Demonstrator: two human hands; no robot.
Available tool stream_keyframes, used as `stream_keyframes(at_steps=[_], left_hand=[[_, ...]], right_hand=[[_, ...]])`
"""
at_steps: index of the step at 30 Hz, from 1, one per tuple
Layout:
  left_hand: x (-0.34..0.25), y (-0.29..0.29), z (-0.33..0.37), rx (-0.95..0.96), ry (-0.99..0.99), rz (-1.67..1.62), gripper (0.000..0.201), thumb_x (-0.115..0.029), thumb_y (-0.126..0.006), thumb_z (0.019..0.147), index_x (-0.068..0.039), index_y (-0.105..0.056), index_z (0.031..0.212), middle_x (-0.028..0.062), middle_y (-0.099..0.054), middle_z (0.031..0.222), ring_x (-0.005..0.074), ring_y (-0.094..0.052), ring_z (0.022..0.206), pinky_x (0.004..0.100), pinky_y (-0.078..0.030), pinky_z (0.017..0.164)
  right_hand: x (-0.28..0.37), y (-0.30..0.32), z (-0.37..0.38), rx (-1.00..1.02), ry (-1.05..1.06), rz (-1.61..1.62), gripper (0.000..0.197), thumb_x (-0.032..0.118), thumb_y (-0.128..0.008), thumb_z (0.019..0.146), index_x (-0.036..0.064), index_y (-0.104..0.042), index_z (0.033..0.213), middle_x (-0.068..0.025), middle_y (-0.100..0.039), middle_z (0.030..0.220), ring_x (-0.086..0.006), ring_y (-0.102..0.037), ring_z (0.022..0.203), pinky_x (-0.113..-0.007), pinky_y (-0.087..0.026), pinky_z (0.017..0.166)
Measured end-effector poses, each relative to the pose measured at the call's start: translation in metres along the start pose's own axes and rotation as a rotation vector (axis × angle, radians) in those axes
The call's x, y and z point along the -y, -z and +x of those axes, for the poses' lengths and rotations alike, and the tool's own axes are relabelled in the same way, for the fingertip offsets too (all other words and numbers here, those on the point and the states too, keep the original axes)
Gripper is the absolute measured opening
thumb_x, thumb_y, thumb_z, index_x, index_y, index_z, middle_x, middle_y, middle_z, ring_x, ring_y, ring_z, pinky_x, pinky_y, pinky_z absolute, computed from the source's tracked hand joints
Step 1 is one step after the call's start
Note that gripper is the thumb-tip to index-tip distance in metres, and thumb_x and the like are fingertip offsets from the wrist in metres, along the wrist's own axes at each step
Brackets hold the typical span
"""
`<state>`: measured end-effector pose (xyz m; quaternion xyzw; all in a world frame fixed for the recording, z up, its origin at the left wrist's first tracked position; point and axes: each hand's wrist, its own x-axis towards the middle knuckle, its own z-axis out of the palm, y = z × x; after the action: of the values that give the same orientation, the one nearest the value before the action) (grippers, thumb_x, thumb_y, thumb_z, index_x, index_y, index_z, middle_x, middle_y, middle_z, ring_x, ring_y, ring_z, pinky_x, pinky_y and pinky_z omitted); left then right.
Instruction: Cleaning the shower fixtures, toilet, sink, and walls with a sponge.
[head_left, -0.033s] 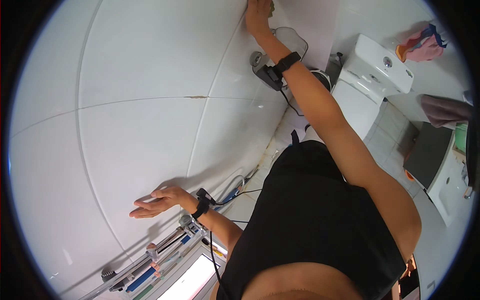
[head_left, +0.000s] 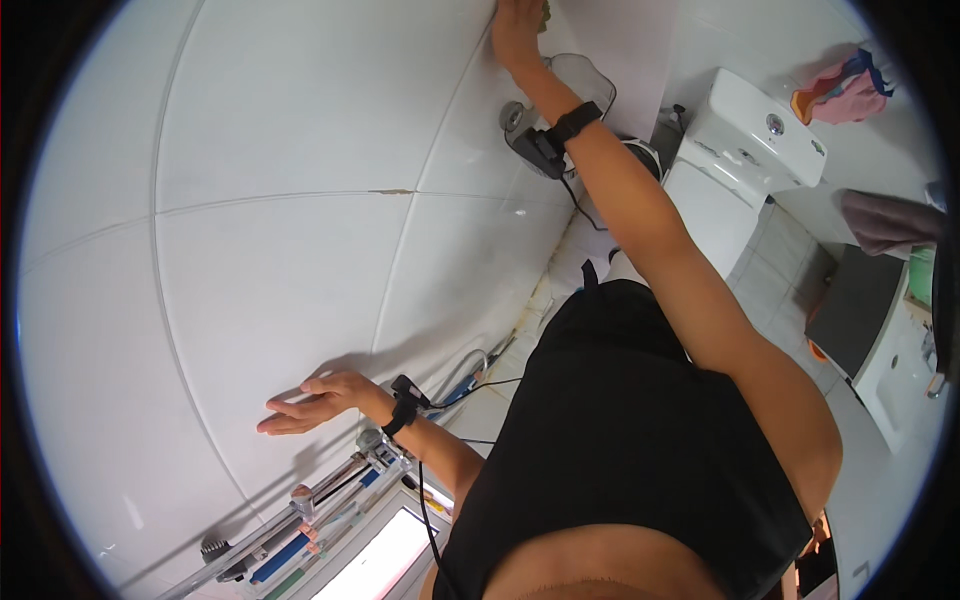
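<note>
At the top edge of the head view, my right hand (head_left: 516,38) presses against the white tiled wall (head_left: 290,110). A small olive-yellow sponge (head_left: 545,16) shows beside the palm; most of it is behind the hand, and the fingertips are cut off by the picture's edge. Lower left, my left hand (head_left: 315,403) is empty, its fingers stretched out and apart, at or very near the wall tiles. I cannot tell whether it touches them. Both wrists wear black straps with a small device and a cable.
Metal rails (head_left: 300,508) with hanging brushes run along the lower left, by a bright window (head_left: 380,560). A clear wall holder (head_left: 580,85) sits beside my right wrist. To the right stand a white toilet (head_left: 715,200), a washbasin (head_left: 893,385), and hanging cloths (head_left: 848,88).
</note>
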<state>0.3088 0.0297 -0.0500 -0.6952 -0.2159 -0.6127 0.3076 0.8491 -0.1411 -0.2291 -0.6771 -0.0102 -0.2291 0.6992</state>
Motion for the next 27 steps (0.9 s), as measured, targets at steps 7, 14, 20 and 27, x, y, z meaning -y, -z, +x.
stream_keyframes(at_steps=[7, 14, 20, 27], left_hand=[[-0.003, -0.003, 0.003, 0.018, -0.025, 0.015, 0.054, -0.037, -0.042, 0.116, -0.005, -0.05, 0.159, 0.0242, -0.026, 0.176, 0.0417, -0.023, 0.164, 0.0608, -0.021, 0.129], [0.003, 0.005, 0.002, 0.005, -0.041, 0.0, 0.053, -0.037, -0.044, 0.116, -0.005, -0.053, 0.157, 0.023, -0.029, 0.176, 0.042, -0.025, 0.164, 0.0606, -0.023, 0.129], [0.009, 0.01, -0.001, 0.013, -0.038, -0.02, 0.053, -0.039, -0.044, 0.116, -0.004, -0.055, 0.155, 0.0219, -0.029, 0.176, 0.0436, -0.024, 0.163, 0.0622, -0.024, 0.128], [0.02, 0.01, -0.003, 0.031, -0.006, -0.093, 0.052, -0.037, -0.047, 0.116, -0.004, -0.053, 0.156, 0.0275, -0.027, 0.175, 0.0467, -0.022, 0.163, 0.0629, -0.021, 0.13]], right_hand=[[0.0, 0.008, 0.006, -0.222, 0.055, 0.027, 0.067, 0.042, -0.042, 0.115, -0.0055, -0.04, 0.162, -0.0337, -0.036, 0.167, -0.0497, -0.03, 0.156, -0.051, -0.026, 0.129], [0.031, 0.032, -0.065, 0.055, -0.143, 0.091, 0.081, 0.044, -0.036, 0.115, -0.0102, -0.008, 0.168, -0.0355, -0.005, 0.176, -0.0509, -0.006, 0.164, -0.058, -0.009, 0.133], [-0.006, 0.079, -0.031, 0.026, 0.078, -0.109, 0.053, 0.039, -0.053, 0.11, 0.0017, -0.063, 0.146, -0.0324, -0.047, 0.155, -0.0485, -0.046, 0.146, -0.05, -0.041, 0.119], [-0.087, 0.101, 0.019, 0.169, -0.043, -0.433, 0.046, 0.044, -0.057, 0.107, 0.0076, -0.078, 0.127, -0.0255, -0.075, 0.121, -0.0405, -0.07, 0.118, -0.049, -0.053, 0.102]])
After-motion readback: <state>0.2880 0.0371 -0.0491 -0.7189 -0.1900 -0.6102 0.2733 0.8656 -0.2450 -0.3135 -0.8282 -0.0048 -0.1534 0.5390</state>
